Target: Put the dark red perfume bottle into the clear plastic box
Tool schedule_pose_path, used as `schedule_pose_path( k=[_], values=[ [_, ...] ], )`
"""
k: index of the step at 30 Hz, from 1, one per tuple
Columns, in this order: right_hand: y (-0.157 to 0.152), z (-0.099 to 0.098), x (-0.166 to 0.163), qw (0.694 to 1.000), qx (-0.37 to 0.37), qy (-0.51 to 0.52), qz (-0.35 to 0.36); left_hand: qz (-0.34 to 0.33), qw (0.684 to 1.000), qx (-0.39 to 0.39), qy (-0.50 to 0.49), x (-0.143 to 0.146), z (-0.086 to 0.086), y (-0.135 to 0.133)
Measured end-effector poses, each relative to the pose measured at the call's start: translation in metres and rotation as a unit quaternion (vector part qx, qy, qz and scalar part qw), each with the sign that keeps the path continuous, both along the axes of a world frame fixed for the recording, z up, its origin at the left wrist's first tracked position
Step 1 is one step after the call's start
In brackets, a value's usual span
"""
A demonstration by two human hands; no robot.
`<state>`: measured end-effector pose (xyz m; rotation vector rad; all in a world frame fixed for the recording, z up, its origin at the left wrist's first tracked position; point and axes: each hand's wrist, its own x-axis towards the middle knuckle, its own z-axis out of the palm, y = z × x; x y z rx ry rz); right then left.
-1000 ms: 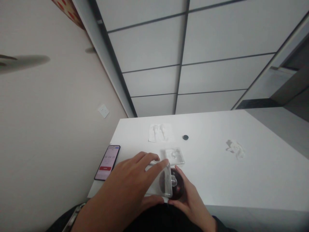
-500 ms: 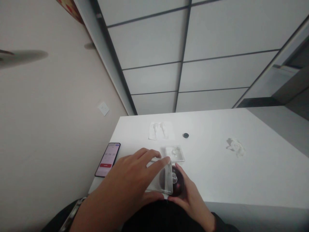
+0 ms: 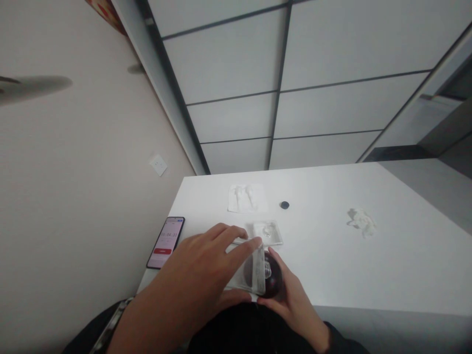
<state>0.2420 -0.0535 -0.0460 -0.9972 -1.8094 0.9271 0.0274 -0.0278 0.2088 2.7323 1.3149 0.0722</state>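
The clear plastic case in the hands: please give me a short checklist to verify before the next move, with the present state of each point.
1. Left hand grips the clear plastic case at its edges: ok.
2. Right hand supports the dark round disc under the case: ok.
3. Case is fully seated on the disc: cannot tell, the plastic is transparent and fingers cover it.
4. Second clear tray lies apart from the hands on the table: ok.
5. Phone lies near the table's left edge, beside the left hand: ok, but close.
6. Small black button is out of the way: ok.
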Motion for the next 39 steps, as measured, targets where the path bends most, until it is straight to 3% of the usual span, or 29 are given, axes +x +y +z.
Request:
schedule_pose_path(
  k=[23, 39],
  values=[
    [0.0023, 0.0076, 0.0005, 1.0, -0.018, 0.004, 0.01, -0.019, 1.0, 0.001, -0.006, -0.0014, 0.0017, 0.0035],
    [0.0019, 0.0022, 0.0024, 1.0, -0.021, -0.001, 0.006, -0.055, 0.998, 0.01, 0.001, 0.0026, 0.0058, 0.0092]
  ],
)
